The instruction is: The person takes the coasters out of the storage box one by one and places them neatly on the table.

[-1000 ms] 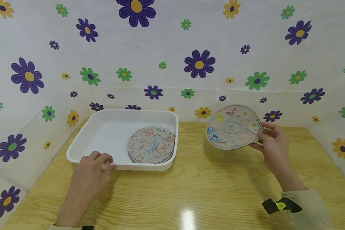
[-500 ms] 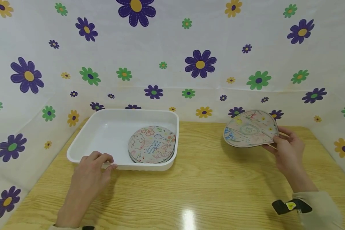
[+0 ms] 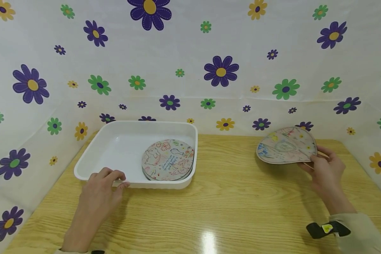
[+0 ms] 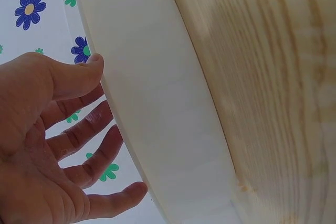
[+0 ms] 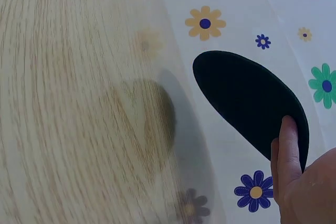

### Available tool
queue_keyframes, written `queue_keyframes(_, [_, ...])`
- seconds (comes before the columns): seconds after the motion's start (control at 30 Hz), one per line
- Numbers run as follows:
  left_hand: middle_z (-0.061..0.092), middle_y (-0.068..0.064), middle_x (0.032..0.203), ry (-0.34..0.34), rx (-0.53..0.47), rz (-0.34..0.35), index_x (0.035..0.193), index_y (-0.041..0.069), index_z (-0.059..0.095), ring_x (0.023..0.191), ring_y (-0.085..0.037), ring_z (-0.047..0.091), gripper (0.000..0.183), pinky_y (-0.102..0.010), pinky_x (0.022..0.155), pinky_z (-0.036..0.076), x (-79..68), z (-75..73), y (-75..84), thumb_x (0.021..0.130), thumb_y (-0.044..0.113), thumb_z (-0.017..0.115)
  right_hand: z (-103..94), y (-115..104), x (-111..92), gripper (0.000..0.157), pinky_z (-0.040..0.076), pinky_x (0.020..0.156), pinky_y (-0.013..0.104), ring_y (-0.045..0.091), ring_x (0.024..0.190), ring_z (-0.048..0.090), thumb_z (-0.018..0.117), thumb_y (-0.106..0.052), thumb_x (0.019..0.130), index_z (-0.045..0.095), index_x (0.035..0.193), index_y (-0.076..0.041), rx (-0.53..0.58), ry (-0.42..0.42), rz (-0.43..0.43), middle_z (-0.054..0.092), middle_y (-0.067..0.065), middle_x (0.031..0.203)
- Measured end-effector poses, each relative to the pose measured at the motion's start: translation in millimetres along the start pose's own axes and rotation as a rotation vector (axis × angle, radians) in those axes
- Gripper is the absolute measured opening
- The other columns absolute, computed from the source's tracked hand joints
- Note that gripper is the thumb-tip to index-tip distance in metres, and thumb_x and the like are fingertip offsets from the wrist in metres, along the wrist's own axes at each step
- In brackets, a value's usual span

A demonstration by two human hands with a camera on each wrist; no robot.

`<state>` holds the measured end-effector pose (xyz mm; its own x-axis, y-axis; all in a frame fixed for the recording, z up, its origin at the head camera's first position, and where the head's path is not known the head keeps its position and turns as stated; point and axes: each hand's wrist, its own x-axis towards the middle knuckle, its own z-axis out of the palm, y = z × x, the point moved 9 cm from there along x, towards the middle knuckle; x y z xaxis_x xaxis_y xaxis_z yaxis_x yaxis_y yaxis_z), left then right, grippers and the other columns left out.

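At the frame's right, the right hand pinches a round mat; at lower left, the left hand grips a tray.

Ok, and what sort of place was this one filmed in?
Probably a small booth set up for recording rather than a lived-in room: a flower-print sheet hangs around the back and both sides of a wood-grain table, and the person wears a black band at the right cuff.
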<state>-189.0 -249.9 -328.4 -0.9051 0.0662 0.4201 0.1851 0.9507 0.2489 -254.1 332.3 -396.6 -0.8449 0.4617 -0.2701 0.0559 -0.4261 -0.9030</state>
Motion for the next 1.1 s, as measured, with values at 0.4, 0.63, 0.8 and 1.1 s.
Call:
queue_keyframes(0.4, [0.069,-0.011,0.092,0.032,-0.004,0.022,0.091,0.009,0.073,0.081,-0.039,0.062,0.014,-0.052,0.067,0.052,-1.9,-1.9,-0.6,0.082,0.013,0.083,-24.3,-4,12,0.031,0.061,0.056,0.03,0.014,0.063,0.072,0.044,0.011,0.1,0.049,0.117,-0.014,0.057,0.066,0.021,0.054,0.004,0.096])
queue_keyframes(0.63, [0.069,-0.011,0.092,0.023,-0.006,0.016,0.091,0.009,0.073,0.082,-0.04,0.062,0.014,-0.054,0.068,0.052,-2.2,-1.1,-1.1,0.082,0.012,0.083,-34.7,-4,18,0.031,0.061,0.056,0.029,0.012,0.062,0.072,0.043,0.01,0.1,0.05,0.116,-0.016,0.032,0.103,0.037,0.054,0.002,0.098])
queue_keyframes(0.8, [0.069,-0.011,0.093,0.005,-0.002,0.001,0.092,0.009,0.073,0.084,-0.04,0.062,0.013,-0.054,0.07,0.052,-2.3,-0.4,-2.0,0.083,0.013,0.082,-36.3,-5,24,0.032,0.06,0.054,0.027,0.011,0.061,0.072,0.041,0.012,0.099,0.049,0.114,-0.015,0.019,0.105,0.026,0.057,0.0,0.092])
queue_keyframes(1.1, [0.07,-0.012,0.096,-0.047,0.032,0.0,0.092,0.01,0.072,0.086,-0.04,0.063,0.012,-0.053,0.071,0.053,0.4,2.8,-1.5,0.085,0.015,0.081,-49.4,-7,36,0.032,0.058,0.051,0.025,0.006,0.06,0.067,0.045,0.011,0.096,0.053,0.112,-0.015,-0.122,0.125,0.0,0.059,-0.003,0.084])
